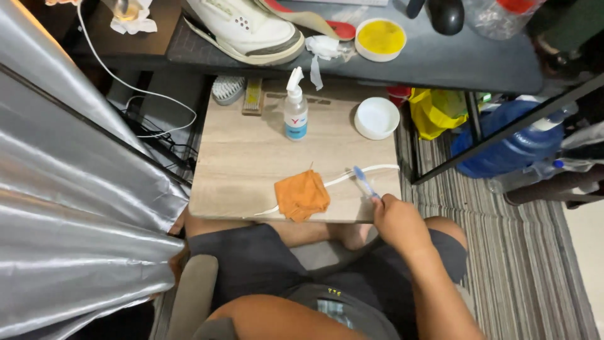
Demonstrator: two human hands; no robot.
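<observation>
My right hand [396,220] is at the front right edge of a light wooden board [251,157], shut on a small blue brush [363,181] whose head points up and away over the board. A white shoelace [371,170] lies under the brush and runs left beneath a crumpled orange cloth [302,195]. My left hand is out of sight. A white sneaker [248,28] stands on the dark desk [440,60] above.
A spray bottle [295,107], a white bowl [376,118], a scrub brush [228,89] and a wooden brush [253,96] line the board's far side. A yellow-filled dish [380,39] sits on the desk. Silver curtain [69,189] hangs left; a blue water jug [509,141] lies right.
</observation>
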